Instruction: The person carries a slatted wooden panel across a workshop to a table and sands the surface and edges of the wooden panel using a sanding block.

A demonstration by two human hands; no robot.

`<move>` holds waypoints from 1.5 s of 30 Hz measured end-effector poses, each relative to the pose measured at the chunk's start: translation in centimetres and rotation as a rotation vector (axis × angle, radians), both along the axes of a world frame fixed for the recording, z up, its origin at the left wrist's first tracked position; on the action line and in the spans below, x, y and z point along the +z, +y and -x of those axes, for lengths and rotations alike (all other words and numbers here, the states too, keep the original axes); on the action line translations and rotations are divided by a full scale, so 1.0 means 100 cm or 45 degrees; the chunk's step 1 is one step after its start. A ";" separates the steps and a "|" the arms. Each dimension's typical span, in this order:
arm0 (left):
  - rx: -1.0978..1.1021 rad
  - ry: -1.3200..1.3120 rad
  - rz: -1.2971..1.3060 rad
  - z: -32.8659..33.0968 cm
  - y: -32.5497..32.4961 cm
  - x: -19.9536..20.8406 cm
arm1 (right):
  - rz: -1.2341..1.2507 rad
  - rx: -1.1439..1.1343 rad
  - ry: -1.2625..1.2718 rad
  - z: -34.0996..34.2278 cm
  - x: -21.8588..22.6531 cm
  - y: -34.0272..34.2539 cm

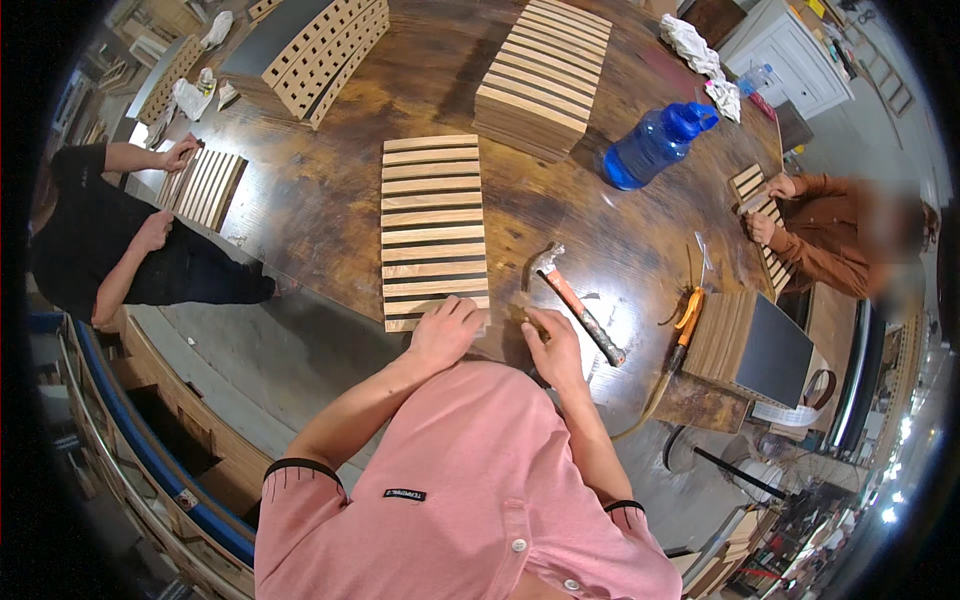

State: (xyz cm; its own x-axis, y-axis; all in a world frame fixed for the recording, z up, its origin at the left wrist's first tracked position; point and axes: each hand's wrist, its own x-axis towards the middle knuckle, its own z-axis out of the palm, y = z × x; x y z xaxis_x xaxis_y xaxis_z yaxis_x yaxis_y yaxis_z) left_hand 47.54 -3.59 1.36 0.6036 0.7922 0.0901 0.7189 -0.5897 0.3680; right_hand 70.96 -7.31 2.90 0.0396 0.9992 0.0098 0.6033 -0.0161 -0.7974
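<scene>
A slatted wood panel (432, 225) with pale strips and dark gaps lies lengthwise in front of me on the brown table. My left hand (447, 332) rests on its near end, fingers stretched over the last slats. Just right of the panel, above the table's near edge, my right hand (553, 345) has its fingers curled with the thumb close to them. Something small and brownish may be between those fingertips; I cannot make it out. A claw hammer (575, 302) with a worn orange and dark handle lies right of this hand, its head pointing away.
Slatted panels (545, 75) are stacked at the back, with a blue water jug (655, 148) to their right. An orange-handled air tool (688, 320) with a hose lies beside dark-topped boards (745, 345). Co-workers handle panels at left (205, 185) and right (765, 225).
</scene>
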 end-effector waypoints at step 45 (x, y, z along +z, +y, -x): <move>1.238 -0.667 0.564 0.084 0.144 -0.022 | -0.127 -0.208 -0.193 -0.005 -0.031 0.112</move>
